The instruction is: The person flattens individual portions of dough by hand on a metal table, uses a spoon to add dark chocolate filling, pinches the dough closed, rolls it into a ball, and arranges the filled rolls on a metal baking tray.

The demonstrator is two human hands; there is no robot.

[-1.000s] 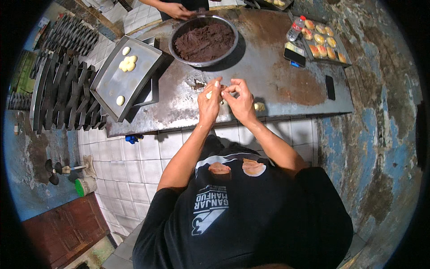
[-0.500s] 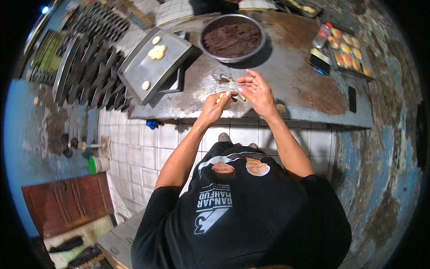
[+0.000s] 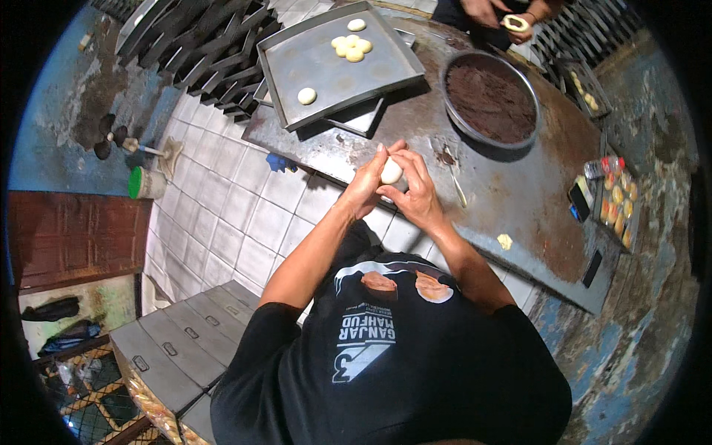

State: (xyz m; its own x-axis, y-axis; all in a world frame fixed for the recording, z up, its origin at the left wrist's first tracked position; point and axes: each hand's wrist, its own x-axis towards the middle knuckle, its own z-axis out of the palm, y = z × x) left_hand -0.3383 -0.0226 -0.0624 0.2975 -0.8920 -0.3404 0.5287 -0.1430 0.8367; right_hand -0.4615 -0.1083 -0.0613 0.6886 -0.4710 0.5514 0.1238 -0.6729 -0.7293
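A round, pale dough ball point(image 3: 391, 172) sits between my two hands, above the table's front edge. My left hand point(image 3: 362, 185) is curled around its left side. From the right, the fingers and thumb of my right hand point(image 3: 417, 191) close on the same ball. A thin spatula point(image 3: 458, 187) lies on the table just right of my hands. Beyond it stands a wide metal bowl point(image 3: 535, 122) of dark brown crumbly filling point(image 3: 491, 100). To the left, a metal tray point(image 3: 326, 55) carries single dough balls point(image 3: 306, 96) and a flower-shaped dough cluster point(image 3: 351, 48).
A dough scrap point(image 3: 505, 242) and a dark phone point(image 3: 592, 268) lie on the metal table point(image 3: 549, 237). At its right end are a bottle point(image 3: 604, 167) and a tray of glazed buns point(image 3: 619, 204). Across the table, another person's hand point(image 3: 528, 26) holds dough. Stacked trays point(image 3: 215, 63) fill the left.
My view has swung left. My right hand, earlier spread and apart from the left, has closed in on the dough. The spatula now lies bare on the table.
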